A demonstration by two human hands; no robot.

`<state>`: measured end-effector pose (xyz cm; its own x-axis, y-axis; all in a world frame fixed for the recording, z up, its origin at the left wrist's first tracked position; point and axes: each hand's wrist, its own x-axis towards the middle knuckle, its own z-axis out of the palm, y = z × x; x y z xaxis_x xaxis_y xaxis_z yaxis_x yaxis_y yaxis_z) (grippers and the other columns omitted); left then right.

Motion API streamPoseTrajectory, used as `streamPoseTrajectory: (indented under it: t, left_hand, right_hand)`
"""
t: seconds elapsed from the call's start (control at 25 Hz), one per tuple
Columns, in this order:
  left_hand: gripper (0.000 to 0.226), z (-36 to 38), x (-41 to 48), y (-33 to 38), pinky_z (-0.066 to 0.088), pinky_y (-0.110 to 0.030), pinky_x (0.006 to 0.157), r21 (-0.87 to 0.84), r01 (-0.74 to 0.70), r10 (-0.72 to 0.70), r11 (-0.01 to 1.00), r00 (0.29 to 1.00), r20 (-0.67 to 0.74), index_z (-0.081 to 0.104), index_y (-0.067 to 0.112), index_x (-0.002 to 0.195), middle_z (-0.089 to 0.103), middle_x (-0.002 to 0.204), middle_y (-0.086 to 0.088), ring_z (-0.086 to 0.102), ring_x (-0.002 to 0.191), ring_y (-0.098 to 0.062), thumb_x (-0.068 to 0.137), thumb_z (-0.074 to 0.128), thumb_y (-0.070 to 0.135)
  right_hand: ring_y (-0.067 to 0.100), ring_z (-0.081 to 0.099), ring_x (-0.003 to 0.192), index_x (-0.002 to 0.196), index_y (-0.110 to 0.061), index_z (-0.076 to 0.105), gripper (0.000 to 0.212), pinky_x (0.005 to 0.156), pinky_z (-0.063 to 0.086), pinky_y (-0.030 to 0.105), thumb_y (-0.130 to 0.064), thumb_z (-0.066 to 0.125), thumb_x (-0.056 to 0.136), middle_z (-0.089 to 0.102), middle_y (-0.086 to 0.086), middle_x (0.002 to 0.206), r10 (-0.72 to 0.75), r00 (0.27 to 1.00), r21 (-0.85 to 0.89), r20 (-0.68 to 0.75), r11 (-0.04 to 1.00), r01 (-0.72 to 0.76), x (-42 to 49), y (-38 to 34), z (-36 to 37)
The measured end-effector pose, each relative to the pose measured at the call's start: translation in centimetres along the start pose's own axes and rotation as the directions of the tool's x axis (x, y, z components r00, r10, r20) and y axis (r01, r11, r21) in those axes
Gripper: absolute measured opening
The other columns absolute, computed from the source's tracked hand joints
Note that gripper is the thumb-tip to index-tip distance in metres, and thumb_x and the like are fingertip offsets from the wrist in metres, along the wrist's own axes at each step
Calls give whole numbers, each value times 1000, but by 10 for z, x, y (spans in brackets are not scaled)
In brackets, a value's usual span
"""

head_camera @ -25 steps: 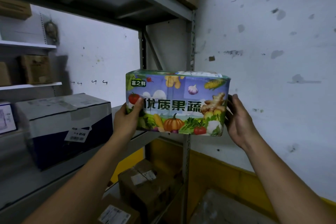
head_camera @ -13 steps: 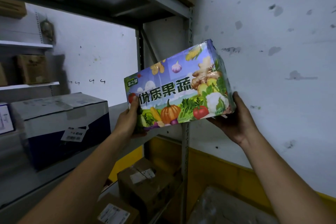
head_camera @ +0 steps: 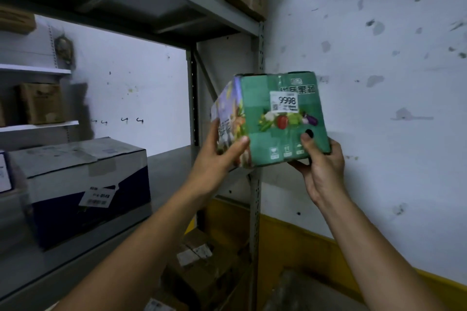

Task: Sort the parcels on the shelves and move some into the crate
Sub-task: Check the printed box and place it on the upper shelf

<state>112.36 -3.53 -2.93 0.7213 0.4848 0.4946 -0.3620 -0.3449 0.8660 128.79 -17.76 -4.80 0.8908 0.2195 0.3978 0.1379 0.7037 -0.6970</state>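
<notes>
The left hand (head_camera: pixel 214 159) and right hand (head_camera: pixel 321 166) each grip a lower corner of one green produce box (head_camera: pixel 278 124), held aloft before the shelf post (head_camera: pixel 255 209). It bears one white label (head_camera: pixel 284 101). One blue-and-white carton (head_camera: pixel 83 184) sits on the shelf (head_camera: pixel 166 166).

Scuffed white wall (head_camera: pixel 379 159) w/ yellow base strip (head_camera: pixel 290 247).

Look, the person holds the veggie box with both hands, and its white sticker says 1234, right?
Not quite. The white sticker on the veggie box says 9998, not 1234; the head view shows it. The rest is right: the left hand and the right hand both hold the box.
</notes>
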Motion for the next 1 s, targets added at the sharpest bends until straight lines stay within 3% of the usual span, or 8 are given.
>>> streamPoseTrajectory:
  t: [0.08, 0.16, 0.32, 0.48, 0.6, 0.76, 0.88, 1.0]
  left_hand:
    - [97, 9, 5, -6, 51, -46, 102, 3, -16, 16, 1000, 999, 32, 19, 55, 153, 56, 129, 33, 61, 120, -5, 74, 75, 67]
    - [79, 8, 10, -14, 52, -50, 103, -41, -11, 9, 999, 999, -49, 27, 49, 151, 64, 127, 27, 65, 116, -5, 87, 73, 50]
    - [60, 1, 11, -22, 57, -53, 92, -175, 92, -122, 980, 978, -171, 34, 44, 151, 61, 135, 12, 64, 118, -19, 98, 62, 39]
    - [43, -11, 14, -24, 57, -58, 90, -315, 157, -230, 936, 950, -212, 43, 45, 142, 63, 130, 11, 64, 117, -25, 102, 56, 41]
    - [24, -18, 11, -22, 57, -62, 87, -393, 181, -281, 901, 936, -213, 54, 45, 126, 68, 127, 4, 67, 114, -30, 102, 54, 42]
    - [34, -26, 9, -16, 60, -60, 79, -569, 227, -389, 790, 904, -179, 62, 27, 123, 71, 115, -8, 70, 104, -32, 102, 48, 51]
    - [37, -34, 9, -18, 57, -62, 86, -624, 259, -438, 737, 886, -151, 65, 26, 111, 69, 112, -10, 67, 103, -34, 102, 44, 55]
    - [40, -38, 8, -23, 61, -56, 79, -617, 309, -487, 724, 862, -140, 65, 25, 106, 68, 110, -10, 66, 101, -33, 102, 42, 57]
  right_hand:
    - [16, 75, 89, 129, -5, 51, 81, 81, 59, 60, -25, 85, 58, 68, 9, 113, -20, 999, -30, 34, 999, 21, -7, 4, 7]
    - [17, 73, 96, 122, -8, 56, 70, 84, 57, 63, -29, 84, 61, 67, 10, 116, 12, 997, -20, 76, 1000, -10, -10, 8, 8]
    - [24, 61, 120, 113, -11, 67, 18, 97, 52, 62, -15, 58, 98, 66, 14, 122, 51, 983, 16, 177, 998, -54, -7, 7, 1]
    - [21, 61, 124, 114, -11, 69, 24, 104, 50, 45, -12, 48, 102, 70, 6, 122, -4, 983, -17, 183, 1000, 7, 0, -1, 0]
    - [14, 59, 124, 122, -18, 69, 25, 105, 46, 37, -17, 57, 100, 67, -2, 127, -34, 999, -201, 16, 979, 36, 7, 0, -4]
    - [21, 40, 140, 153, -28, 38, 63, 104, 35, 35, -41, 63, 97, 38, 3, 157, 76, 984, -420, -162, 897, -139, 17, 13, -23]
    - [25, 29, 149, 158, -40, 22, 76, 117, 27, 54, -53, 61, 94, 28, -2, 165, 219, 970, -312, -106, 919, -242, 19, 28, -37]
    - [22, 57, 129, 142, -33, 49, 50, 104, 47, 52, -47, 61, 95, 60, -3, 140, 206, 979, -114, -6, 972, -205, 16, 33, -31]
